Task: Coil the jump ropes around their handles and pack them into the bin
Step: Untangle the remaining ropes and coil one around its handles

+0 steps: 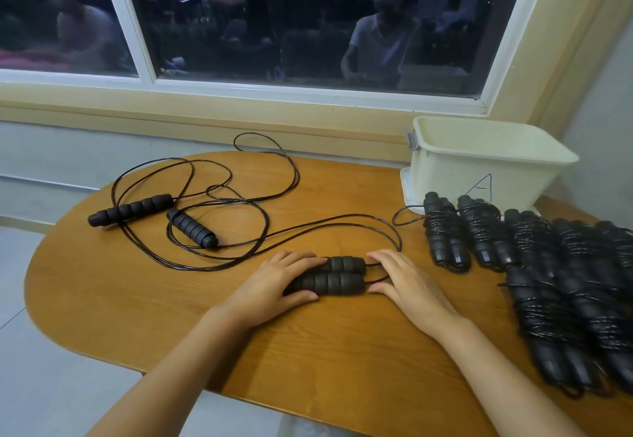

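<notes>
**Handles paired, winding about to start**

Two handles (329,275) of one jump rope lie side by side in the middle of the tabletop (171,306). The left hand (274,282) grips their left end, fingers draped over the top and thumb along the near side. The right hand (404,282) lies loosely open at their right end, its fingertips (373,255) beside the spot where the cord (274,231) leaves the handles; whether it touches the cord is hard to tell. The cord trails off in loose loops towards the far left.

This looks like the start of a coil. The next move probably calls for the right hand to take up the cord and wrap it round the held pair, feeding the slack without snagging the second rope (132,210), whose loops overlap it.

A row of wound bundles (565,282) lies at the right, not yet packed. The pale bin (445,176), marked with a letter A, stands just behind them at the far right.

The tabletop is rounded, orange-brown wood. Behind it a dark window (308,25) shows reflections, and grey floor (51,385) lies below.
</notes>
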